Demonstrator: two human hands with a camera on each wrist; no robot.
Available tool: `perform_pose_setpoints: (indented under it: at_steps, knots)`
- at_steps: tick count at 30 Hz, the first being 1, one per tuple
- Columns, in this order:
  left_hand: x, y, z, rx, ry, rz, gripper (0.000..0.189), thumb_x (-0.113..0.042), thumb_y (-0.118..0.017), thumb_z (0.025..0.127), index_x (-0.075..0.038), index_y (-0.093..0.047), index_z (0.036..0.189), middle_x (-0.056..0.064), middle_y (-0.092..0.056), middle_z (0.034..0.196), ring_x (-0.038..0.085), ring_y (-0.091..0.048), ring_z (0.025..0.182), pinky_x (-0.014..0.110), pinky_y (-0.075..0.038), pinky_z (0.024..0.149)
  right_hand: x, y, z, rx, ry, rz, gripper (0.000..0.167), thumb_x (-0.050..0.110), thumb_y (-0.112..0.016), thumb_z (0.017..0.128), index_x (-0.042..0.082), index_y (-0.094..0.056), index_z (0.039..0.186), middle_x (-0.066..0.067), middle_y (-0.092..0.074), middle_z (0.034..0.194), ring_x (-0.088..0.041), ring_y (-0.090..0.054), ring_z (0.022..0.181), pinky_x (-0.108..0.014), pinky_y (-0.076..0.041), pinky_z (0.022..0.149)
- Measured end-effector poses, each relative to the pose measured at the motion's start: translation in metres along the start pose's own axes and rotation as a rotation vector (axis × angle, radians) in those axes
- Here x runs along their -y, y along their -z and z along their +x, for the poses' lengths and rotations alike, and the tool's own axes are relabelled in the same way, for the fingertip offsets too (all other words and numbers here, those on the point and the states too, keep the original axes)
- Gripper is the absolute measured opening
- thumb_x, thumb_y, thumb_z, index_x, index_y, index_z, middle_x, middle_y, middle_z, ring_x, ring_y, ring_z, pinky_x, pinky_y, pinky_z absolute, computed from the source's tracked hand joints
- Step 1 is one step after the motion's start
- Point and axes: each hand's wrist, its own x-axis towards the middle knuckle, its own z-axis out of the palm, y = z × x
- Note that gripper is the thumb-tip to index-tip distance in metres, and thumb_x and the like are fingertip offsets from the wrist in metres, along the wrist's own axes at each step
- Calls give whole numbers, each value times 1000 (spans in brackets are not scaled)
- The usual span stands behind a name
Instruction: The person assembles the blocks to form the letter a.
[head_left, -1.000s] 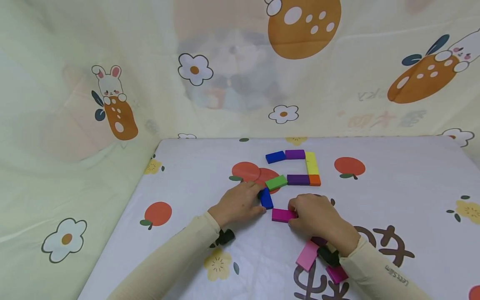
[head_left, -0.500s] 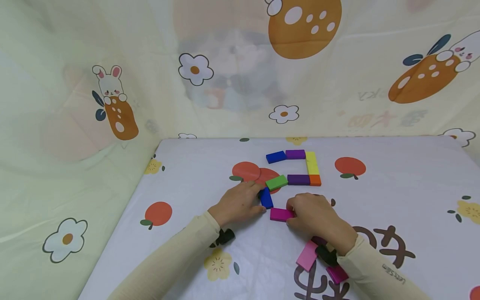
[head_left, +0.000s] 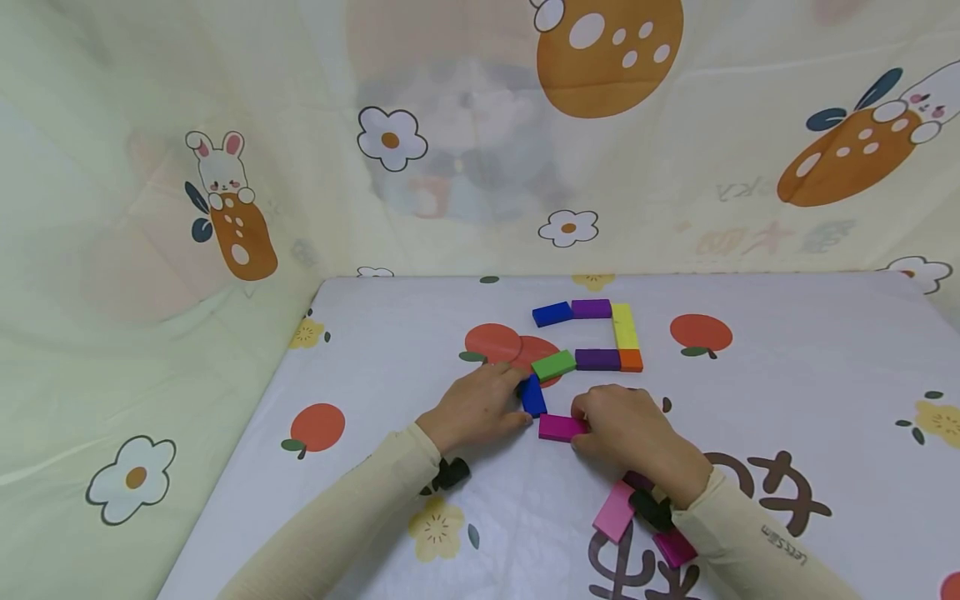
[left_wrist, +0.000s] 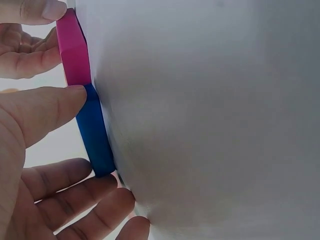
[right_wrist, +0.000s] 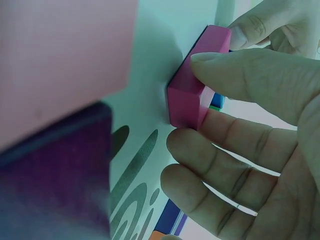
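My left hand (head_left: 480, 406) holds a blue block (head_left: 533, 397) by its two ends, thumb at the near end and fingers at the far end, as the left wrist view also shows (left_wrist: 95, 132). In my right hand (head_left: 633, 433), a magenta block (head_left: 561, 428) is pinched between thumb and fingers, flat on the table. Its left end meets the near end of the blue block in the left wrist view. Just beyond the blue block's far end lies a green block (head_left: 553, 365), in line with a dark purple block (head_left: 597, 360) and an orange block (head_left: 631, 360).
A yellow block (head_left: 624, 326), a purple block (head_left: 591, 309) and another blue block (head_left: 552, 314) continue the outline at the back. Under my right wrist lie a pink block (head_left: 614, 512), a magenta block (head_left: 675, 548) and a partly hidden dark purple block (right_wrist: 60, 175).
My right hand has slid the magenta block slightly left and away from me, toward the blue block. My left hand has stayed in place.
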Motion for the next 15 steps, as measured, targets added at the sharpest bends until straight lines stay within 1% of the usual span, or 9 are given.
perform_pose_setpoints:
  at_steps: [10,15]
  knots:
    - [0,-1,0,-4,-1,3,62,-41,-75,96,-10,-56,146,4,-63,137,18,-61,121,33,-52,104,-1,-1,0,0,2,5,27,25,-89,82,9,-79,101,0,-69,84,-19,-62,80,-44,-55,75]
    - [0,-2,0,-12,-2,10,62,-41,-76,96,-10,-57,146,4,-63,136,18,-62,120,33,-52,103,-2,0,-2,10,-10,23,25,24,-88,83,9,-79,101,0,-68,83,-19,-61,79,-43,-54,74]
